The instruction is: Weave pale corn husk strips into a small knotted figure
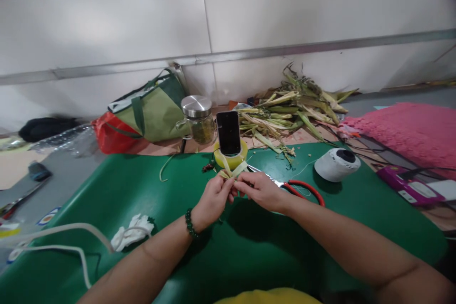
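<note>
Pale green strips of husk (239, 168) stick up from between my two hands, which meet above the green mat (171, 256). My left hand (214, 195), with a dark green bead bracelet (191, 224) at the wrist, pinches the strips at their base. Its fingertips touch those of my right hand (262, 190), which is closed on the same strips from the other side. Just beyond the hands, a phone (228, 133) stands upright against a roll of yellow tape (243, 153). Scissors with red handles (309, 191) lie behind my right hand, partly hidden by it.
A heap of husks (295, 104) lies at the back, right of a lidded glass mug (199, 126). To the right stand a thread spool (329, 165) and a purple power strip (409, 185). A green bag (156, 109) is back left; crumpled tissue (133, 232) and pale tubing (71, 229) lie front left.
</note>
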